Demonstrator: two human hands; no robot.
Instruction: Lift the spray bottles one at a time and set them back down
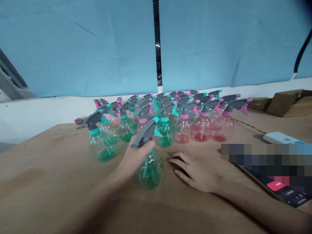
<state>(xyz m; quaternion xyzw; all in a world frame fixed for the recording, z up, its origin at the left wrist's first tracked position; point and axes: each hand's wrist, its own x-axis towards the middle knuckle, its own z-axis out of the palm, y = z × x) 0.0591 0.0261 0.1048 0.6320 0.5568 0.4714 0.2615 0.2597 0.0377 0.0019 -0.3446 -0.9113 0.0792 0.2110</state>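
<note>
Brown worktop [48, 156], blue wall covering [85, 48], clustered spray bottles [224, 128], phone [280, 186], left fingers [148, 148] curled round green bottle [150, 174], right fingers [181, 165] half-spread, empty

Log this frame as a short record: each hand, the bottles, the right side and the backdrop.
Left hand: gripping a round translucent green plastic spray bottle by its neck
Right hand: open, palm down on the brown wooden table
Beyond the hands: grouped round translucent green and pink plastic spray bottles, grey-headed
Right side: dark flat-screened device, partly pixelated; brown cardboard boxes
Backdrop: blue sheet
</note>
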